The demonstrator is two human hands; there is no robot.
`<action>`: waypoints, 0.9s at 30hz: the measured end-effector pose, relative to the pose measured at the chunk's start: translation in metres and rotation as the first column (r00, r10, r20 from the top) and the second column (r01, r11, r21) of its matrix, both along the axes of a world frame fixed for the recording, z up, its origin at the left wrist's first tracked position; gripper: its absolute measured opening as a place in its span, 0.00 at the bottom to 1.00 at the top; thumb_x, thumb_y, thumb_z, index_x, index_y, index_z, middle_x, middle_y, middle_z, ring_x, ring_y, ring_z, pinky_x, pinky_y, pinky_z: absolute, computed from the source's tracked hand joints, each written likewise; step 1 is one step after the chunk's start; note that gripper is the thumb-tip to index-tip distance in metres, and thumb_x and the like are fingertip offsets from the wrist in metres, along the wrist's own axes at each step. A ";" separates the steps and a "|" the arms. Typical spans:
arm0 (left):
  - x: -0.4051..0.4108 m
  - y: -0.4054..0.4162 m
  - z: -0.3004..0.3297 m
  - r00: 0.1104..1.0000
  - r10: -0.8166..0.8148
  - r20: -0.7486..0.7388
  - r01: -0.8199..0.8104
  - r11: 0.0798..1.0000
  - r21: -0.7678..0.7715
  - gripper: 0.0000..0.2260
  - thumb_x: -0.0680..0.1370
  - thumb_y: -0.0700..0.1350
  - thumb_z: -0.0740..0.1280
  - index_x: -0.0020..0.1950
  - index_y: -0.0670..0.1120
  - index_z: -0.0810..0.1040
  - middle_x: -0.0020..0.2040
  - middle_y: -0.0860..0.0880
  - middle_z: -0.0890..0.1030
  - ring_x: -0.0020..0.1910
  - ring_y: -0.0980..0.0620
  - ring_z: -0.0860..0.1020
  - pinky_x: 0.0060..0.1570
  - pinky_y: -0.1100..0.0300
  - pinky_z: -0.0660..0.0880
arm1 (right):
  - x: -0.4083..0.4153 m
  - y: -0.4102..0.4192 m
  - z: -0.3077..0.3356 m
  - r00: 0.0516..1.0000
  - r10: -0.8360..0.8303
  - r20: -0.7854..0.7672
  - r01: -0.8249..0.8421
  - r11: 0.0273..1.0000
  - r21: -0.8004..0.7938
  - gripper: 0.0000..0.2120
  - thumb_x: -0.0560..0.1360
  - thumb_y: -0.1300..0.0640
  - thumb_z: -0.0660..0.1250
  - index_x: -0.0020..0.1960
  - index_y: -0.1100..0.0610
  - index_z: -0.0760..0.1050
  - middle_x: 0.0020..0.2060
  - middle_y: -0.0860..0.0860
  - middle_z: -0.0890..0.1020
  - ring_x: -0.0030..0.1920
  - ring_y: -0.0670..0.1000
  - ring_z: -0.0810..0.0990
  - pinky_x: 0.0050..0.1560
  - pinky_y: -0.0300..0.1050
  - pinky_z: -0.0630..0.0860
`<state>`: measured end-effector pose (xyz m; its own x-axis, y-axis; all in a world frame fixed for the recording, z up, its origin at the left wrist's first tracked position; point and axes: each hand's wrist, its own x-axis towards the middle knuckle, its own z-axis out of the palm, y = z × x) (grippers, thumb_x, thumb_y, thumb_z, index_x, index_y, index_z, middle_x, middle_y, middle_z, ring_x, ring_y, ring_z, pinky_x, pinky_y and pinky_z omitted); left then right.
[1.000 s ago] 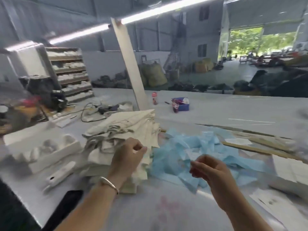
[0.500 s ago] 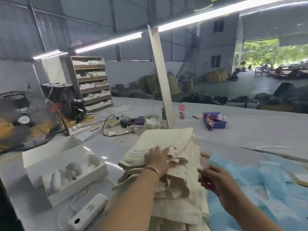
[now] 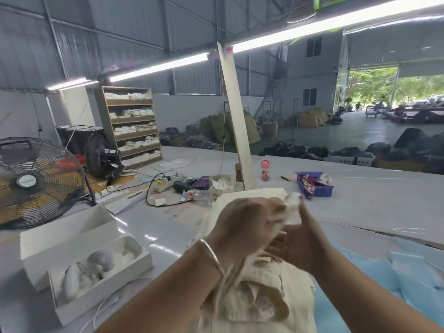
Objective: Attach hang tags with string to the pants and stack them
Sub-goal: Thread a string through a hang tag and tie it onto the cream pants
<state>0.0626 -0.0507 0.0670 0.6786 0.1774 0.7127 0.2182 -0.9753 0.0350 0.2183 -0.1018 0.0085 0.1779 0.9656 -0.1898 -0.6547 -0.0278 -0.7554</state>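
Head view: both hands meet above the stack of cream pants (image 3: 269, 306) on the worktop (image 3: 360, 207). The left hand (image 3: 242, 227) and right hand (image 3: 300, 243) each hold raised cream cloth in a closed grip, blurred, directly above the stack.

Motion-blurred left hand (image 3: 242, 224) hides the right hand's (image 3: 300, 246) fingers — grip unclear.

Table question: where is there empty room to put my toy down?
Bare table lies right of the blue basket, and between the white box and the cream pants. It is crowded around the cables by the fan.
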 end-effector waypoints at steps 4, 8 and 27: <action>-0.020 -0.044 -0.009 0.847 -0.360 -0.392 0.264 0.924 -0.278 0.17 0.71 0.58 0.63 0.57 0.54 0.72 0.45 0.48 0.82 0.43 0.50 0.80 0.43 0.62 0.72 | 0.018 0.008 0.008 0.983 -0.148 0.107 0.155 0.986 -0.061 0.18 0.82 0.52 0.56 0.47 0.63 0.78 0.30 0.57 0.83 0.30 0.52 0.83 0.30 0.39 0.79; -0.038 -0.006 -0.046 0.898 -0.285 -0.334 -0.021 0.733 -0.680 0.15 0.73 0.56 0.72 0.57 0.52 0.81 0.48 0.59 0.81 0.49 0.68 0.76 0.55 0.69 0.72 | 0.011 -0.004 -0.018 0.945 -0.145 0.293 0.228 0.934 -0.274 0.10 0.71 0.74 0.61 0.52 0.72 0.75 0.39 0.63 0.79 0.33 0.60 0.79 0.38 0.50 0.79; -0.064 0.005 -0.074 0.917 0.333 0.221 0.271 -0.114 -0.956 0.11 0.80 0.33 0.60 0.55 0.39 0.81 0.60 0.42 0.78 0.58 0.46 0.76 0.58 0.63 0.71 | 0.001 -0.142 0.019 0.954 0.034 0.298 -0.118 0.956 0.268 0.22 0.50 0.67 0.74 0.45 0.66 0.82 0.38 0.66 0.82 0.34 0.62 0.83 0.34 0.50 0.80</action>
<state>-0.0010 -0.0453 -0.0069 0.4617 0.8727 -0.1587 -0.0749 0.2166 0.9734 0.2196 -0.2441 0.0275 0.1086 0.9845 0.1377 -0.4129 0.1707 -0.8947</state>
